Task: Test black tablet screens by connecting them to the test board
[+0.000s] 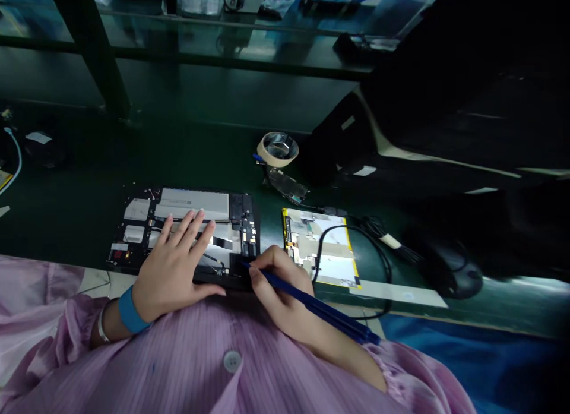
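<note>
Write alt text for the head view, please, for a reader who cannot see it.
The left hand rests spread on an opened black tablet while the right hand holds a blue pry tool to its edge. A yellow-edged panel and a roll of tape lie nearby.

Workbench point(178, 141) with dark green top, dimly lit. Above it, glass shelf point(231, 49) on dark metal upright point(91, 51), bearing small items point(329, 3). Beyond the bench's near edge, lower right, blue surface point(436, 366).

A roll of masking tape point(278, 149) and coiled black cable point(390, 271) on the green workbench point(200, 155)
</note>
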`<action>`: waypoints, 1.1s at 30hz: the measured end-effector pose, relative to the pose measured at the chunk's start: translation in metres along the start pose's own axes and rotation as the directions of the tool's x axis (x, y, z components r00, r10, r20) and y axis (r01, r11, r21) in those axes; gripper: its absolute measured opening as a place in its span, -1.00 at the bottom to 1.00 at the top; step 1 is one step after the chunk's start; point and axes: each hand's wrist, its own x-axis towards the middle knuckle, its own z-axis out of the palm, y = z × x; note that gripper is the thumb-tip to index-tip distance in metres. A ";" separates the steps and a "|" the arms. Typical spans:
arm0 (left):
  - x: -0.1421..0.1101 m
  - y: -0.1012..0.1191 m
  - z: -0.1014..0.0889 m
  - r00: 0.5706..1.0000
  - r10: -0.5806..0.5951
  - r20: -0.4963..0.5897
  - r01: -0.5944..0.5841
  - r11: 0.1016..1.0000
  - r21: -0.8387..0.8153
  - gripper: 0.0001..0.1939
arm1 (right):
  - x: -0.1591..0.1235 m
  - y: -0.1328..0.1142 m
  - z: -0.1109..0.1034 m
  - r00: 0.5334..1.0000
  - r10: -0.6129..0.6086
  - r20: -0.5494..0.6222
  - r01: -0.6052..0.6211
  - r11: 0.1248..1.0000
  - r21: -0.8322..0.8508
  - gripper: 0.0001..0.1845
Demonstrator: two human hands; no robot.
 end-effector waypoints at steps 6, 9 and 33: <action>-0.004 0.001 -0.004 0.997 0.050 -0.059 -0.047 0.998 0.039 0.03 | -0.011 0.014 -0.006 0.998 0.052 0.023 -0.055 0.980 0.191 -0.83; -0.017 0.008 -0.015 0.980 0.152 -0.130 -0.136 0.983 0.123 -0.45 | -0.018 0.022 -0.014 0.994 0.091 -0.065 -0.072 0.963 0.259 -0.85; 0.266 -0.042 -0.008 0.993 -0.009 -0.115 -0.005 0.993 -0.120 -0.61 | 0.101 0.056 -0.029 0.955 0.013 0.296 0.253 0.483 -0.838 -0.72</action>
